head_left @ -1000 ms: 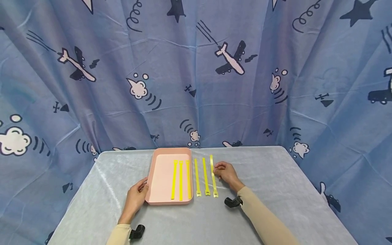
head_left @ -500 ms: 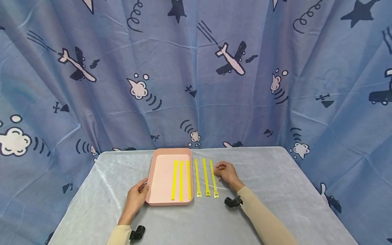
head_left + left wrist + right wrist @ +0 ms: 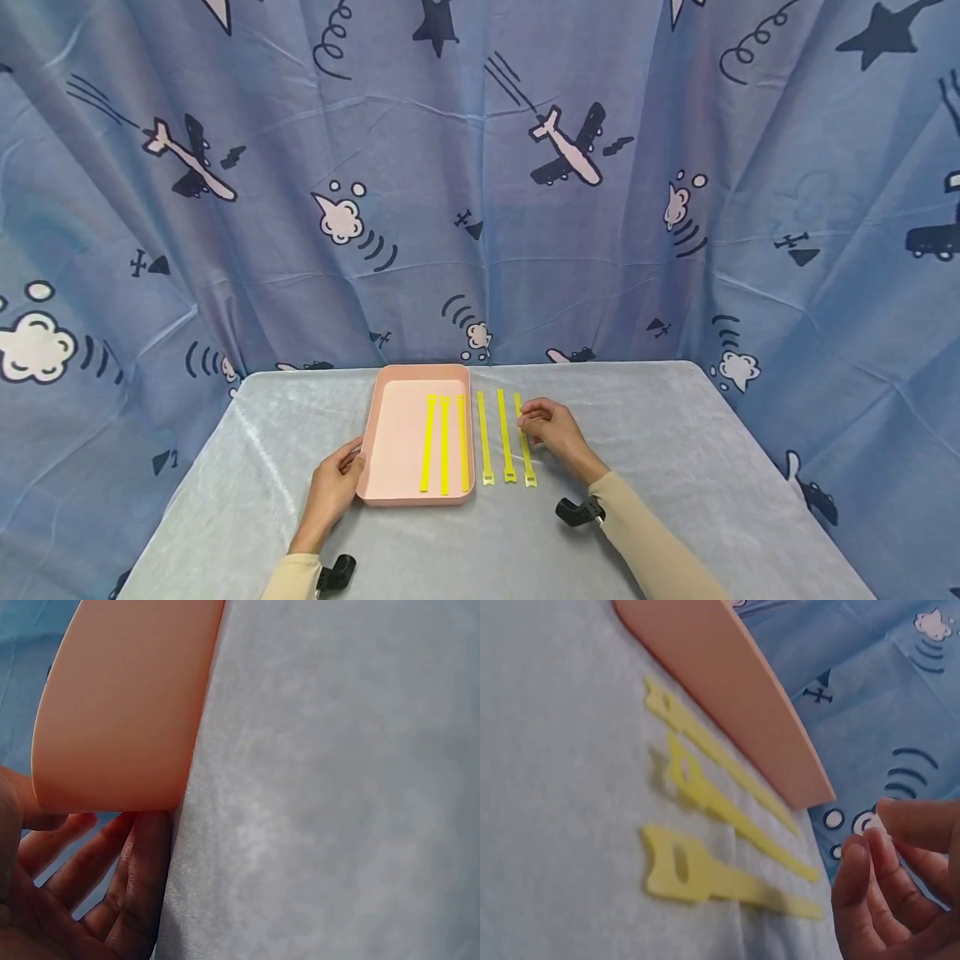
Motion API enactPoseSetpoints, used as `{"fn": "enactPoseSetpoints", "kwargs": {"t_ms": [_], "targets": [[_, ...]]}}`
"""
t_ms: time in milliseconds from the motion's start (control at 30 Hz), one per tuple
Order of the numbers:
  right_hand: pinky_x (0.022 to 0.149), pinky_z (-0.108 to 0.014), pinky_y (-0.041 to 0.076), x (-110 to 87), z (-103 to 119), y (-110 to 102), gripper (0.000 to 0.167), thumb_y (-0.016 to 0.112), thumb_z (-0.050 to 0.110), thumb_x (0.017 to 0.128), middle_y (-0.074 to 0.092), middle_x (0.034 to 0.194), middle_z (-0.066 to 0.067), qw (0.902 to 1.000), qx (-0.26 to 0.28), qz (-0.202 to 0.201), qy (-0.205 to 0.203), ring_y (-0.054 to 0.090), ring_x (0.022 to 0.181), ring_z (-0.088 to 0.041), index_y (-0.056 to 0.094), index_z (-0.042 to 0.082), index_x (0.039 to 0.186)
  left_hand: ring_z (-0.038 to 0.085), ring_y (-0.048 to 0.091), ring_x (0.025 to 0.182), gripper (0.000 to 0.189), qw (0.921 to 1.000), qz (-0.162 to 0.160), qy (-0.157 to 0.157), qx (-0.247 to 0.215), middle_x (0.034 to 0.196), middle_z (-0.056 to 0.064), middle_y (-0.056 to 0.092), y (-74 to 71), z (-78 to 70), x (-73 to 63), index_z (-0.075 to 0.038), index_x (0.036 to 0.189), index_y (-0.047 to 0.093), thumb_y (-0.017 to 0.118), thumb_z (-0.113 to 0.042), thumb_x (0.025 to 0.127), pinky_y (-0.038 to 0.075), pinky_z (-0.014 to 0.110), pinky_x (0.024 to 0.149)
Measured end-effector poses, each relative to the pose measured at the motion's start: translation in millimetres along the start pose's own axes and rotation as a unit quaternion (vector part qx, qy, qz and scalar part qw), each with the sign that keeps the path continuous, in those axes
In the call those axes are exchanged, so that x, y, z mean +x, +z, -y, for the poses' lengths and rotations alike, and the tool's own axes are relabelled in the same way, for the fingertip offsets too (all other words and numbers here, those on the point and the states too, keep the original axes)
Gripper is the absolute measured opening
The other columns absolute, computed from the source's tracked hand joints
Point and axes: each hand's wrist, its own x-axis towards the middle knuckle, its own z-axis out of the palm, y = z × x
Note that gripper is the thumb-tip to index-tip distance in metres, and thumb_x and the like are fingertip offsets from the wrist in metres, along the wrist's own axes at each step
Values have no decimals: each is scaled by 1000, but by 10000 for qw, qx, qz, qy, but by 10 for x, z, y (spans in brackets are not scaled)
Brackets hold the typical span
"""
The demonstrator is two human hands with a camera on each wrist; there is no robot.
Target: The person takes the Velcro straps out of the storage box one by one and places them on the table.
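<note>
My left hand [image 3: 332, 486] rests against the left side of a pink tray [image 3: 386, 433]. In the left wrist view its fingertips touch the tray's outer wall [image 3: 127, 712], partly hidden by it. My right hand [image 3: 553, 425] hovers by the far end of the rightmost yellow cable tie [image 3: 528, 462], its fingers covering a little of it. In the right wrist view nothing shows between the loosely bent fingers [image 3: 851, 874], and that cable tie [image 3: 727, 883] lies beside them. Two more cable ties, one left [image 3: 484, 442] and one middle [image 3: 506, 437], lie alongside, slotted heads toward me.
Three yellow cable ties lie inside the tray's right half, one of them the middle tie [image 3: 445, 446]. A grey cloth [image 3: 450, 550] covers the table. Behind it hangs a blue patterned curtain [image 3: 420, 267].
The rightmost cable tie's far end, raised a second ago, has dropped to the cloth beside the others. My right hand has since shifted slightly left over it. The left hand stays by the tray.
</note>
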Motion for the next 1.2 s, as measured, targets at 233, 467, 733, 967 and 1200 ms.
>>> {"fn": "enactPoseSetpoints", "kwargs": {"t_ms": [233, 467, 733, 967, 1200], "targets": [[69, -30, 53, -108, 101, 47, 28, 67, 6, 87, 66, 97, -10, 9992, 36, 354, -188, 64, 84, -20, 63, -2, 114, 30, 66, 110, 40, 10000, -70, 23, 41, 125, 21, 66, 10, 12, 1, -7, 139, 56, 53, -18, 101, 55, 40, 88], [73, -38, 57, -175, 180, 151, 26, 69, 9, 90, 67, 101, -10, 9959, -208, 794, -380, 65, 84, -18, 63, -1, 113, 30, 66, 110, 40, 10000, -35, -25, 24, 126, 21, 66, 20, 20, -1, -7, 139, 56, 53, -18, 101, 55, 39, 87], [75, -42, 56, -287, 347, 281, 28, 69, 12, 91, 66, 103, -12, 9917, -121, 1097, -658, 65, 86, -25, 62, -2, 114, 29, 66, 110, 40, 10000, -49, 2, 44, 126, 20, 66, 17, 27, 6, -8, 139, 56, 53, -18, 101, 54, 39, 88], [74, -36, 56, -357, 495, 419, 28, 67, 10, 92, 65, 106, -15, 9898, 51, 1158, -829, 66, 89, -28, 62, -1, 117, 28, 66, 110, 40, 10000, -51, -9, 52, 126, 19, 66, 12, 18, -1, -8, 140, 56, 53, -18, 101, 54, 37, 87], [71, -28, 56, -394, 638, 532, 26, 65, 11, 94, 65, 108, -14, 9879, 173, 1213, -956, 66, 89, -21, 64, 2, 118, 29, 66, 110, 40, 10000, -58, 1, 71, 126, 20, 66, 19, 12, 2, -8, 140, 55, 53, -18, 101, 55, 38, 87]]}}
